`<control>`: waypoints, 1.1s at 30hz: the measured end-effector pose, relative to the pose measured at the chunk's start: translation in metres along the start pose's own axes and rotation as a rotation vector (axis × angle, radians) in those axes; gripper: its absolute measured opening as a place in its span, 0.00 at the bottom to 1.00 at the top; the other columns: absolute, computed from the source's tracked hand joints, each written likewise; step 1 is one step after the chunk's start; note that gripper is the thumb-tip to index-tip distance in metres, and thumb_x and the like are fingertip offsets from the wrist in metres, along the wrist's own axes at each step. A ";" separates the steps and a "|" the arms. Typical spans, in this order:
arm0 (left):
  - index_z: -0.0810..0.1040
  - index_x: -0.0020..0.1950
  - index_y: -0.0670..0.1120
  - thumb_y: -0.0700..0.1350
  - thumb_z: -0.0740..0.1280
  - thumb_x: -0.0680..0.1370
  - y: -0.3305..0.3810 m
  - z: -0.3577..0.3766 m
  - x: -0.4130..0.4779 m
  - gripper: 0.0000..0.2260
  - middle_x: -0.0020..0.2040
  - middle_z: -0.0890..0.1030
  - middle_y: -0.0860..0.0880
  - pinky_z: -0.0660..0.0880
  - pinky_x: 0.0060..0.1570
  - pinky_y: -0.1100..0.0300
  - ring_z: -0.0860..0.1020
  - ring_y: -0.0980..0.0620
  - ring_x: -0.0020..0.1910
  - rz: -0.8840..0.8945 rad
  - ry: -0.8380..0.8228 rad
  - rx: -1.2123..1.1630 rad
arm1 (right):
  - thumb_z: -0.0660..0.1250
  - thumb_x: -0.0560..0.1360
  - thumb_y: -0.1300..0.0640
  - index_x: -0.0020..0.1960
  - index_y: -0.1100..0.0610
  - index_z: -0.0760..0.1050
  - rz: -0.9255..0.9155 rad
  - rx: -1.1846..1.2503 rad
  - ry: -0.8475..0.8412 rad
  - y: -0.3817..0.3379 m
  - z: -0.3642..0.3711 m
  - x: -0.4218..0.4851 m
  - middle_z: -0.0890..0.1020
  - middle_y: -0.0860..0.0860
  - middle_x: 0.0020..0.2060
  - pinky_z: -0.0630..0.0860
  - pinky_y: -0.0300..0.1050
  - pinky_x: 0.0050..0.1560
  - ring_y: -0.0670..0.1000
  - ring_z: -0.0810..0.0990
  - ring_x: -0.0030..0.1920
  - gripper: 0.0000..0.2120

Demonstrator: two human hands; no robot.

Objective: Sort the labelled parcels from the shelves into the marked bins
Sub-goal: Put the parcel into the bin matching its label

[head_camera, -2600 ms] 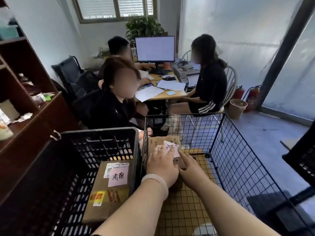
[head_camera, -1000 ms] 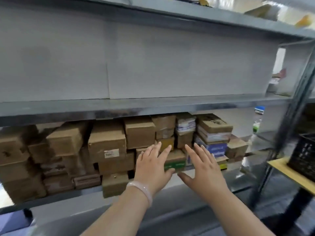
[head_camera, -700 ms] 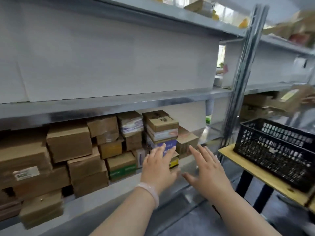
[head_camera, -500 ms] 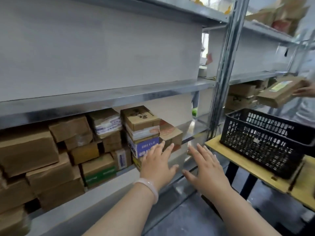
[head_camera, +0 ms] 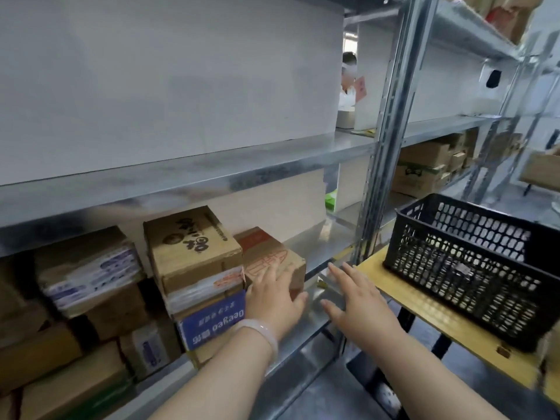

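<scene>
A small brown parcel with red print [head_camera: 266, 253] sits at the right end of the row on the lower metal shelf [head_camera: 315, 247]. My left hand [head_camera: 274, 301] lies flat against its front face with fingers spread and holds nothing. My right hand [head_camera: 359, 301] hovers open just right of the parcel, above the bare shelf edge. Left of it stands a taller stack topped by a brown parcel with black print [head_camera: 191, 244], over a blue-labelled box [head_camera: 212, 322]. Several more cardboard parcels [head_camera: 88, 268] fill the shelf further left.
A black plastic crate [head_camera: 466, 268] stands on a yellow table [head_camera: 424, 307] at the right, close to the shelf upright [head_camera: 385, 147]. More boxes [head_camera: 424, 171] sit on the neighbouring shelf unit. A person [head_camera: 350, 77] shows through the gap behind the shelves.
After leaving a parcel in the wire bin, I turned to the shelves. My view swung right along the row, and both open hands moved in to the end parcel; my left hand now touches it.
</scene>
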State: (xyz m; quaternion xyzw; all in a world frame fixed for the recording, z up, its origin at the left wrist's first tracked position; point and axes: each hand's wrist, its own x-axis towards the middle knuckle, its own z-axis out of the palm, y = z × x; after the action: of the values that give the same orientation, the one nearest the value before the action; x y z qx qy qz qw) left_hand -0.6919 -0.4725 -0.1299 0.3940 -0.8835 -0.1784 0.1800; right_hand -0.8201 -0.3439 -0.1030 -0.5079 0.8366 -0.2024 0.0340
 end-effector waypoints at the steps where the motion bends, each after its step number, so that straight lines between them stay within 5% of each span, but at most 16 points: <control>1: 0.58 0.79 0.59 0.62 0.63 0.79 -0.002 0.004 0.012 0.30 0.81 0.56 0.51 0.56 0.77 0.47 0.54 0.47 0.80 -0.017 -0.001 -0.013 | 0.61 0.78 0.40 0.78 0.43 0.49 -0.006 0.008 -0.009 0.002 0.003 0.012 0.51 0.45 0.78 0.48 0.48 0.76 0.47 0.47 0.78 0.34; 14: 0.50 0.81 0.61 0.61 0.60 0.79 -0.033 0.054 0.084 0.32 0.83 0.47 0.51 0.49 0.77 0.47 0.44 0.49 0.80 -0.371 -0.058 -0.060 | 0.60 0.79 0.42 0.78 0.46 0.52 -0.224 0.087 -0.229 0.014 0.059 0.160 0.54 0.48 0.78 0.50 0.46 0.75 0.49 0.49 0.78 0.31; 24: 0.52 0.81 0.59 0.60 0.62 0.79 -0.046 0.070 0.130 0.32 0.82 0.45 0.47 0.53 0.78 0.46 0.45 0.43 0.80 -0.775 0.081 -0.074 | 0.66 0.76 0.45 0.77 0.49 0.57 -0.363 0.225 -0.454 0.021 0.103 0.272 0.58 0.55 0.77 0.58 0.46 0.73 0.55 0.58 0.76 0.33; 27: 0.51 0.81 0.60 0.63 0.63 0.78 -0.046 0.077 0.133 0.35 0.82 0.41 0.46 0.54 0.76 0.50 0.48 0.41 0.80 -0.900 0.108 -0.120 | 0.67 0.76 0.48 0.78 0.51 0.55 -0.333 0.334 -0.559 0.030 0.121 0.288 0.63 0.56 0.74 0.62 0.45 0.71 0.55 0.63 0.73 0.35; 30: 0.50 0.80 0.62 0.65 0.63 0.77 -0.043 0.079 0.132 0.36 0.82 0.45 0.47 0.60 0.75 0.49 0.56 0.42 0.79 -0.969 0.118 -0.187 | 0.67 0.77 0.49 0.79 0.51 0.48 -0.263 0.499 -0.689 0.037 0.131 0.293 0.69 0.52 0.72 0.61 0.32 0.61 0.52 0.68 0.70 0.38; 33: 0.51 0.80 0.62 0.65 0.65 0.77 -0.032 0.080 0.134 0.37 0.82 0.47 0.47 0.61 0.75 0.50 0.58 0.42 0.78 -0.973 0.143 -0.216 | 0.65 0.78 0.50 0.79 0.52 0.43 -0.218 0.568 -0.722 0.044 0.132 0.293 0.70 0.53 0.71 0.62 0.34 0.60 0.52 0.69 0.70 0.40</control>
State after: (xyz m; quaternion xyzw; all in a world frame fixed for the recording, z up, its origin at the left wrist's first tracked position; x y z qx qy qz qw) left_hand -0.7920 -0.5800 -0.1900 0.7504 -0.5596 -0.3047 0.1758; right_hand -0.9640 -0.6195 -0.1966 -0.6012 0.6247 -0.2360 0.4388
